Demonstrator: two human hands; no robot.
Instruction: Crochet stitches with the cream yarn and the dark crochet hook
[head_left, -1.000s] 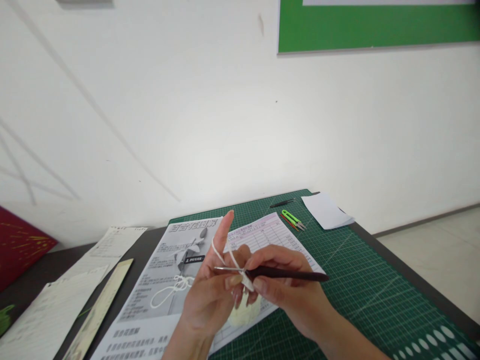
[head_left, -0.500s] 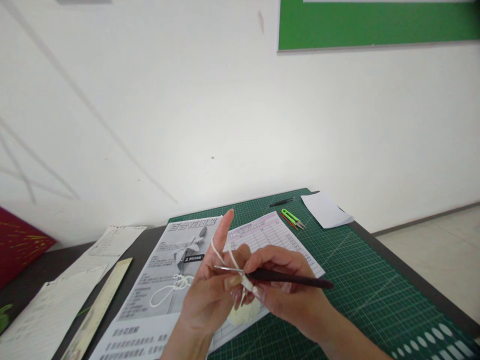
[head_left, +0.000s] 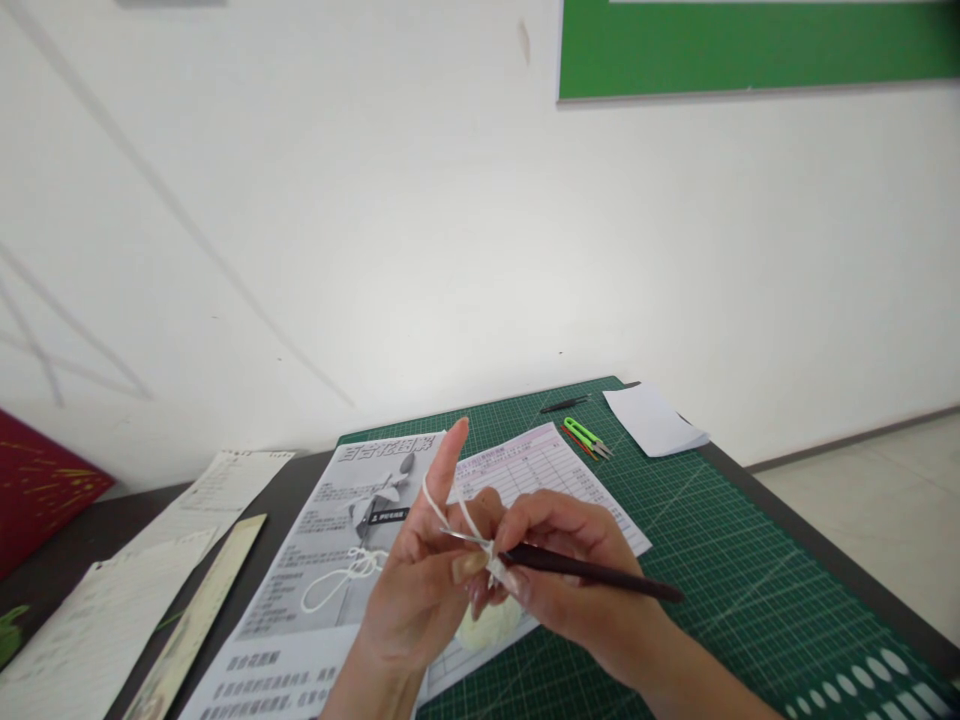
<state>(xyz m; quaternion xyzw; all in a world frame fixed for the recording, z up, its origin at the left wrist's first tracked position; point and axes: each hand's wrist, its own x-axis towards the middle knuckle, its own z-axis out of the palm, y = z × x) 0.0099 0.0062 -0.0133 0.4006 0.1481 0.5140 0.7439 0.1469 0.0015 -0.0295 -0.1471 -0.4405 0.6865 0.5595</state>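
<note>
A small, pale white piece of looped yarn work (head_left: 496, 570) is held above a desk, between the fingertips of two bare hands. The left hand (head_left: 427, 580) pinches it between thumb and fingers, its index finger raised with a white yarn strand (head_left: 435, 508) around it; the right hand (head_left: 596, 612) grips a slim crochet hook with a dark brown handle (head_left: 607, 573), its metal tip reaching left to the yarn, its fingertips against the work. The piece looks soft, feather-light and easily stretched, best pinched at its worked edge close to the hook; the handle appears stiff and smooth, suited to a pen-like hold. Below the hands sits a cream-coloured yarn ball (head_left: 489, 630), partly hidden, on a printed sheet with a lilac-tinted table (head_left: 517, 468). To the left, loose white yarn loops (head_left: 362, 563) lie on a grey printed sheet with a flower picture (head_left: 262, 655). Both sheets overlap a green gridded cutting mat (head_left: 720, 570), which bears bright green thread snips (head_left: 585, 436) at the far side. A pale, flat ruler (head_left: 199, 615) lies farther left on the dark desktop (head_left: 296, 480). Beyond rises a plain white wall (head_left: 450, 250), with a green-bordered board (head_left: 675, 60) at upper right and pale flooring (head_left: 885, 500) below.
</note>
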